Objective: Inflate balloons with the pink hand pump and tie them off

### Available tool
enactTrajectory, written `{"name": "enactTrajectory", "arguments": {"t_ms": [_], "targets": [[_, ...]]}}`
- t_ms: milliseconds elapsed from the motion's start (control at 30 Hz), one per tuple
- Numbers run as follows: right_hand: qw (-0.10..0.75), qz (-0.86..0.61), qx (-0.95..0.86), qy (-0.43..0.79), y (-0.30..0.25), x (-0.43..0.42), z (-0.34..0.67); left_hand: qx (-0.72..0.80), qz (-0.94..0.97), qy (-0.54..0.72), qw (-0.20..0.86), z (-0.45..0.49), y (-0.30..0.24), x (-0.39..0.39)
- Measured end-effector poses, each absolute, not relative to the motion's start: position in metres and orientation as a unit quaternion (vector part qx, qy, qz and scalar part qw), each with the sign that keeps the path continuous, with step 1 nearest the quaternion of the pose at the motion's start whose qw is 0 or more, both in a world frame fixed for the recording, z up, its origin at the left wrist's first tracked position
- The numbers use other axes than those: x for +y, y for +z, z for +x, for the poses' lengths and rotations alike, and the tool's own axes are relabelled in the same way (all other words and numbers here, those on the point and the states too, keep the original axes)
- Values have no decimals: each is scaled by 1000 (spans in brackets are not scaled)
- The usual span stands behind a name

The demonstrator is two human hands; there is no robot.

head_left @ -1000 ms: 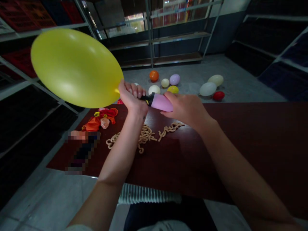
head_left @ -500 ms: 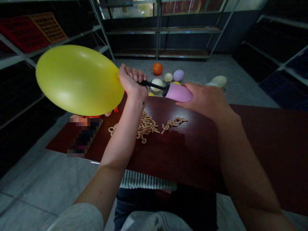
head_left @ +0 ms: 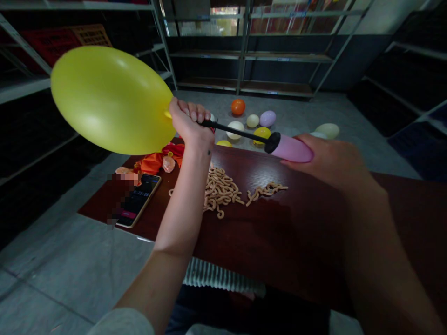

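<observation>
On bench (head_left: 300, 223): one phone (head_left: 144, 200), two brown heaps (head_left: 223, 190). Above bench: left hand (head_left: 190, 122) curled around neck of one yellow balloon (head_left: 111, 100) and black end of one pump (head_left: 293, 148); right hand (head_left: 333, 160) clasping pump's pink part. Beyond bench: one orange balloon (head_left: 238, 107), one lilac balloon (head_left: 267, 118).

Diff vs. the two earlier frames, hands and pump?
The right hand has moved rightward, away from the left hand, drawing the pink pump body with it and baring more of the black rod. Nothing visibly let go or newly taken. Unchanged: left hand at the neck of the inflated yellow balloon; tan strands lie on the table.
</observation>
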State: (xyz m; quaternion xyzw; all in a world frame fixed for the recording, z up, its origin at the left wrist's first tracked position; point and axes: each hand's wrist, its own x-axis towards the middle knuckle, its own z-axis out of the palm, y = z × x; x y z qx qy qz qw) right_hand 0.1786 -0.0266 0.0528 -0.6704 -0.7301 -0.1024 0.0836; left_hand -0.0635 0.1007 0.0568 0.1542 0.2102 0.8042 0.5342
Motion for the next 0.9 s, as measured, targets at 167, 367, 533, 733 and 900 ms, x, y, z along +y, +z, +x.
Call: {"name": "enactTrajectory", "arguments": {"t_ms": [167, 367, 533, 733, 900], "targets": [[87, -633, -749, -173, 45, -24, 182, 190, 145, 808, 539, -55, 61, 93], [109, -595, -768, -209, 33, -19, 176, 170, 141, 792, 569, -26, 61, 76], [111, -595, -770, -204, 32, -21, 160, 173, 186, 761, 597, 8, 55, 57], [124, -589, -772, -205, 32, -22, 152, 165, 195, 746, 616, 12, 50, 54], [140, -584, -777, -189, 28, -20, 150, 184, 189, 737, 623, 3, 49, 63]]}}
